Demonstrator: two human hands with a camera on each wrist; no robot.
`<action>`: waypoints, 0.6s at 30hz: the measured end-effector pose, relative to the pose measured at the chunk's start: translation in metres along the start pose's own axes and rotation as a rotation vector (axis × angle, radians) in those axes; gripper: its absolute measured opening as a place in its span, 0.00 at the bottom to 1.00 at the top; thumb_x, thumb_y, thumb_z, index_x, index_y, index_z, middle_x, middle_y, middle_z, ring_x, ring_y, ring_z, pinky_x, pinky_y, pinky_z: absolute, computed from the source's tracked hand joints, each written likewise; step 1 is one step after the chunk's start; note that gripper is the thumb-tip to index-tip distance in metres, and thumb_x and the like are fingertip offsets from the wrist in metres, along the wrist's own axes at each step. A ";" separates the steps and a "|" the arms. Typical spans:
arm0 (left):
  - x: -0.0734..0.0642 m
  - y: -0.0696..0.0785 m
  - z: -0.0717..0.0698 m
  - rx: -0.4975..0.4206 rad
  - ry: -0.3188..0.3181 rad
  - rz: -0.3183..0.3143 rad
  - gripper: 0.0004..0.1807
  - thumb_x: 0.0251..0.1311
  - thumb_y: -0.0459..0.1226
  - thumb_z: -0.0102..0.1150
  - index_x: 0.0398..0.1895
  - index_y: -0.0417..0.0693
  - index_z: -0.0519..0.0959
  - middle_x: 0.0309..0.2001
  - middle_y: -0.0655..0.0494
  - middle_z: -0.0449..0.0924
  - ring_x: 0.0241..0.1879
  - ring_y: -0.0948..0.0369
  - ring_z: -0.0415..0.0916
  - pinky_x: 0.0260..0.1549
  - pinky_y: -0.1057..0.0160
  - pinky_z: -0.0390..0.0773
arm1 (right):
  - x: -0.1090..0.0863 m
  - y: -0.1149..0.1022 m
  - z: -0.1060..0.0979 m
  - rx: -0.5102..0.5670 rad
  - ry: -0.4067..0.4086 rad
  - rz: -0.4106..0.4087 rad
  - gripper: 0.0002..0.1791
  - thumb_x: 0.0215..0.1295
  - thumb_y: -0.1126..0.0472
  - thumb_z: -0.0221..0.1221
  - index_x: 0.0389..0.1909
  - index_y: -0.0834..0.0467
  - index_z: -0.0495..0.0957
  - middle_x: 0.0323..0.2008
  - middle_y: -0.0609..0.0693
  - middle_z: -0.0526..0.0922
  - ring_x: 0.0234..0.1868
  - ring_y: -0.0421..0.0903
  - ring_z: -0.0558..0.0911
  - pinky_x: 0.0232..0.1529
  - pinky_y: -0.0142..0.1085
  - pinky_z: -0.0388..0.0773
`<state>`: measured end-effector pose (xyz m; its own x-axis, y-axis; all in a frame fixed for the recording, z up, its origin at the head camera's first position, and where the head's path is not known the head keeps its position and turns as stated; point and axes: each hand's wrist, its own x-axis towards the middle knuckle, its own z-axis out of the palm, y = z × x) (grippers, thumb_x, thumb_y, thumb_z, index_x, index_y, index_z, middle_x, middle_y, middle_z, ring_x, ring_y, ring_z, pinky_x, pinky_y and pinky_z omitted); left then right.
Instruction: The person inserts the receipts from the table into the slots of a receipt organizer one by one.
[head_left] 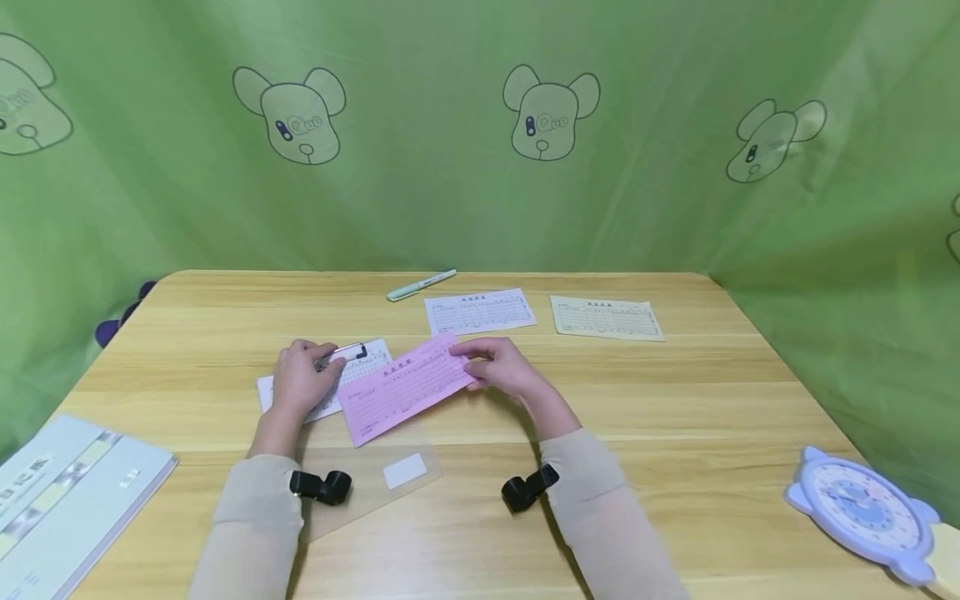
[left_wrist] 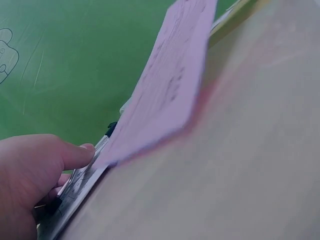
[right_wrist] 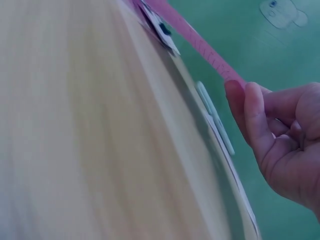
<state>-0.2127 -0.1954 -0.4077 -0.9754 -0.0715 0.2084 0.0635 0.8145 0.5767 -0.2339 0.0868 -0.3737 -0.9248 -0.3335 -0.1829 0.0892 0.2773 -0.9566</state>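
Observation:
My right hand (head_left: 504,367) pinches the right end of a pink printed form (head_left: 405,387). In the right wrist view, thumb and fingers meet at the form's edge (right_wrist: 220,65). The form's left part overlaps a white printed form (head_left: 378,354) and slants up off the table. My left hand (head_left: 302,375) grips the metal clip (head_left: 351,352) at the top of that white form, its thumb (left_wrist: 79,154) on the clip in the left wrist view. Below them lies a clear board (head_left: 352,475) with a white label (head_left: 405,471); whether the clip belongs to it is hidden.
A pale green pen (head_left: 422,285), another white form (head_left: 480,312) and a pale yellow-green form (head_left: 607,318) lie along the back of the wooden table (head_left: 712,467). A light blue folder or book (head_left: 67,500) is at the left, a blue toy-like clock (head_left: 862,508) at the right.

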 end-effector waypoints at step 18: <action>0.000 -0.001 0.001 0.044 0.016 0.020 0.21 0.53 0.42 0.53 0.47 0.38 0.74 0.42 0.38 0.68 0.42 0.45 0.62 0.40 0.48 0.62 | 0.016 -0.005 0.057 0.050 -0.070 0.047 0.15 0.53 0.76 0.52 0.43 0.68 0.74 0.36 0.58 0.75 0.26 0.45 0.77 0.28 0.34 0.75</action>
<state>-0.2131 -0.1956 -0.4090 -0.9705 -0.0639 0.2324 0.0732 0.8405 0.5369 -0.2280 0.0287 -0.3844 -0.8911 -0.3840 -0.2419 0.1520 0.2497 -0.9563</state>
